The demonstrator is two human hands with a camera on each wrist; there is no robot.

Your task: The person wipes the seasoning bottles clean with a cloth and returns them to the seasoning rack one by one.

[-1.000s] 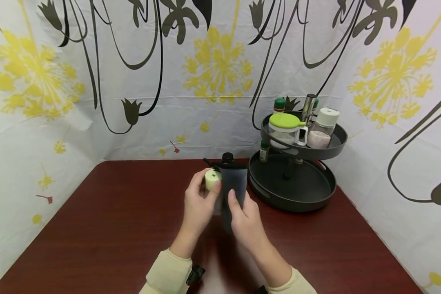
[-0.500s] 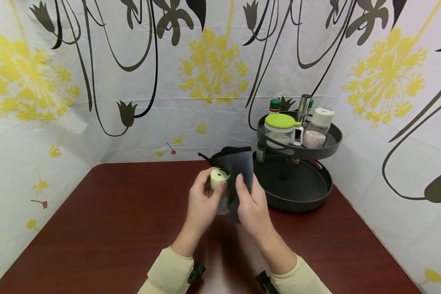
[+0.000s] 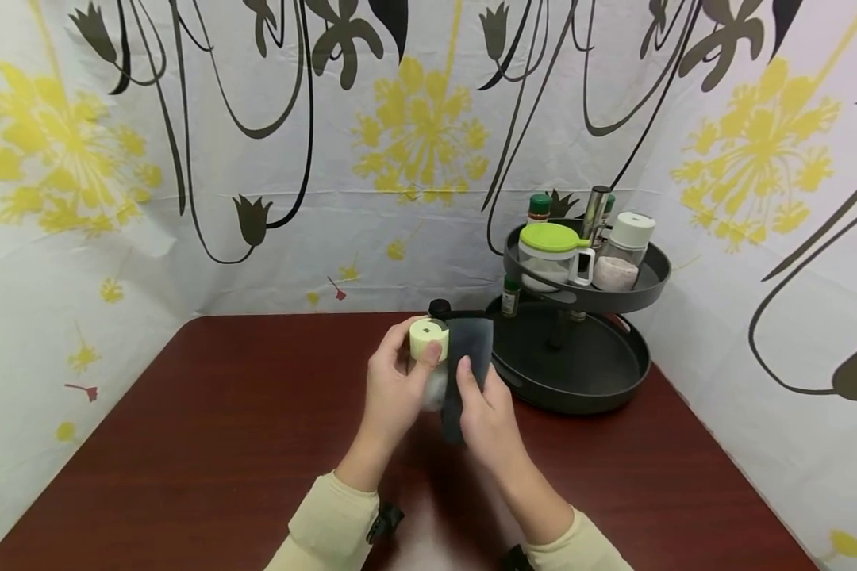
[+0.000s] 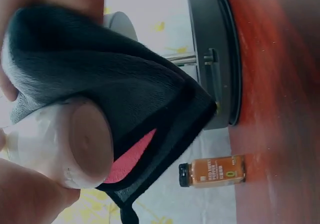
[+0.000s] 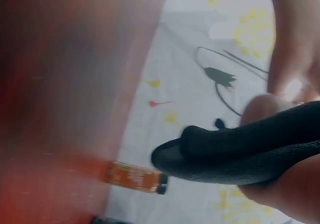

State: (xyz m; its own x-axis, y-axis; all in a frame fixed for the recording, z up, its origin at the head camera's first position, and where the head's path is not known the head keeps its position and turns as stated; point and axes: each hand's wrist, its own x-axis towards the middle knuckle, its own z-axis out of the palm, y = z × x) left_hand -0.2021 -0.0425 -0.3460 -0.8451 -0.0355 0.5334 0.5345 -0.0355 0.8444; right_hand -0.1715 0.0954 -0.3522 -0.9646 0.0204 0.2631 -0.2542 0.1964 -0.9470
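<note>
A small clear jar [image 4: 87, 144] with a pale yellow-green cap [image 3: 428, 337] is gripped around its side by my left hand [image 3: 389, 388], its base facing the left wrist camera. My right hand [image 3: 489, 416] pinches a dark grey cloth [image 3: 469, 341], thumb on the near face, and presses it to the jar's right side. Folds of the cloth [image 4: 110, 69] drape past the jar in the left wrist view, showing a pink patch and a corner loop. Both hands are held over the table. The right fingers behind the cloth are hidden in the head view.
A spice bottle [image 4: 215, 171] with orange contents and a black cap stands on the table [image 3: 221, 444] behind the hands. At right, a two-tier dark turntable rack [image 3: 578, 400] carries a green-lidded jar [image 3: 548, 242], a white-capped jar [image 3: 620, 258] and small bottles.
The cloth flared up to the right half a second ago; now it hangs lower against the jar, uncovering the spice bottle's black cap. Both hands keep their hold and have shifted slightly right over the second.
</note>
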